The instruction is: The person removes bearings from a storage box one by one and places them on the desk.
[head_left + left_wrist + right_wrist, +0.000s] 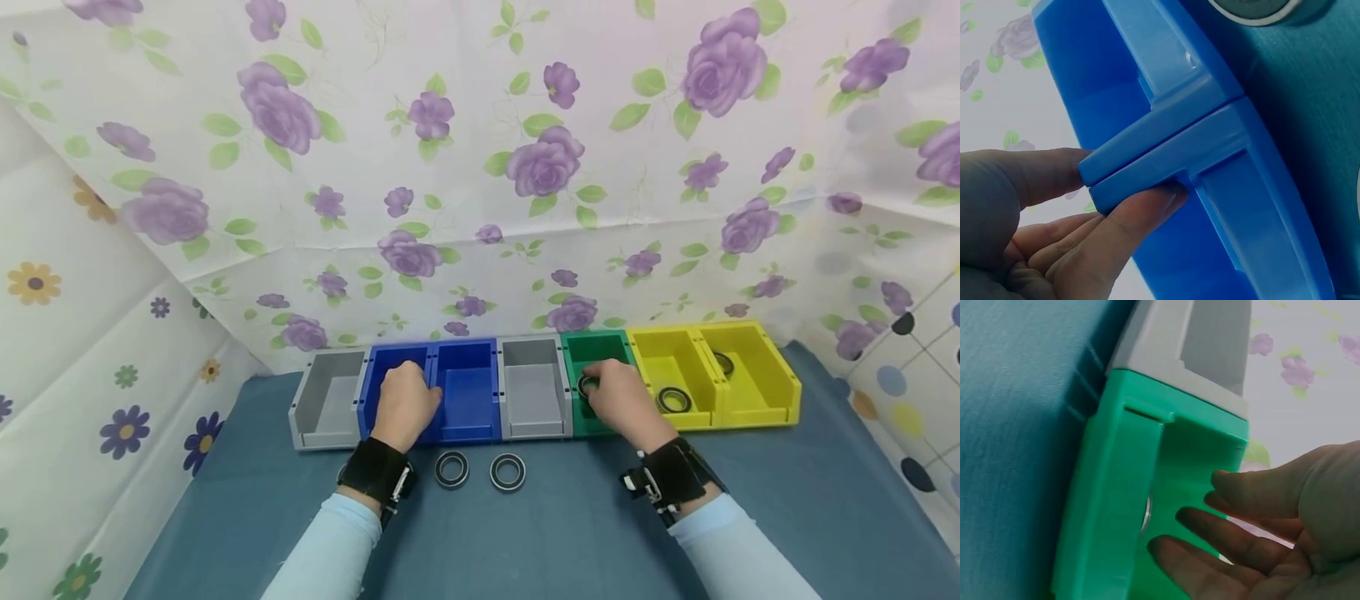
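Observation:
My left hand (405, 404) pinches the adjoining side walls of two blue bins (1166, 131) between thumb and fingers, as the left wrist view shows. Over the green bin (597, 346) is my right hand (624, 402), its fingers spread and slightly bent with nothing between them in the right wrist view. A ring-shaped bearing (582, 385) lies in that green bin by the fingertips, partly covered by the hand. In the right wrist view only a thin shiny edge of the bearing (1147, 515) shows behind the bin's front wall.
Two bearings lie on the blue-green tabletop, a left one (452, 469) and a right one (507, 472). Grey bins stand at the row's left end (330, 392) and middle (534, 392). Two yellow bins (757, 367) at the right hold a bearing each. Floral sheeting (480, 208) rises behind.

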A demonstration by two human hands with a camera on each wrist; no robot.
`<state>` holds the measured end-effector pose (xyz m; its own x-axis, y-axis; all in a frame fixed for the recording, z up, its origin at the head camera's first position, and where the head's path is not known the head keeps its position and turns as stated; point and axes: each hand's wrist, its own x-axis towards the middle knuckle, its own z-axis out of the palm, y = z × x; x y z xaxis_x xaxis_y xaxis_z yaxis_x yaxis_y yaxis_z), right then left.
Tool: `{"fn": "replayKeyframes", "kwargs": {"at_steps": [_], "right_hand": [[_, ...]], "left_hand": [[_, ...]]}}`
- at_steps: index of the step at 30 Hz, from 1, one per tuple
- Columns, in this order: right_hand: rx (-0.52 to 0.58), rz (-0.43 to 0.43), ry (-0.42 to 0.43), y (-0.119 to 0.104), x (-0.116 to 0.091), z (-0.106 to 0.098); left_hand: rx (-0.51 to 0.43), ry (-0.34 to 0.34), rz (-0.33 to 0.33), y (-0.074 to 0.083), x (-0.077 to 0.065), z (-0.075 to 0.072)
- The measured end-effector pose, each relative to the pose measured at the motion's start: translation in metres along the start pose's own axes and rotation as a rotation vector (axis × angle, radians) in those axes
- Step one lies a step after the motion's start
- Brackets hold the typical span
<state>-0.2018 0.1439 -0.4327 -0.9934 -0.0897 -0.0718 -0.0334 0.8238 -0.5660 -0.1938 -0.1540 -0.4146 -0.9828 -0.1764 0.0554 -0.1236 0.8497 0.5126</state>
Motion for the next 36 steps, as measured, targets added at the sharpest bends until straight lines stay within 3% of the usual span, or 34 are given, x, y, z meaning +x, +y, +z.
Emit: {"fn": "replayKeyframes", "kwargs": {"at_steps": [5, 20, 36], "right_hand": [[-0.074, 0.034, -0.04, 0.004, 0.001, 0.004], [-0.124, 0.009, -0.082, 0.007, 0.008, 0.011], [-0.221, -0.013, -0.021, 0.006, 0.01, 0.026]], "left_hand": [[0.011, 0.002, 0.02, 0.001, 0.001, 0.001], [0.008, -0.011, 0.017, 0.002, 0.001, -0.002], [0.027, -0.032, -0.019, 0.002, 0.0, -0.002]]}}
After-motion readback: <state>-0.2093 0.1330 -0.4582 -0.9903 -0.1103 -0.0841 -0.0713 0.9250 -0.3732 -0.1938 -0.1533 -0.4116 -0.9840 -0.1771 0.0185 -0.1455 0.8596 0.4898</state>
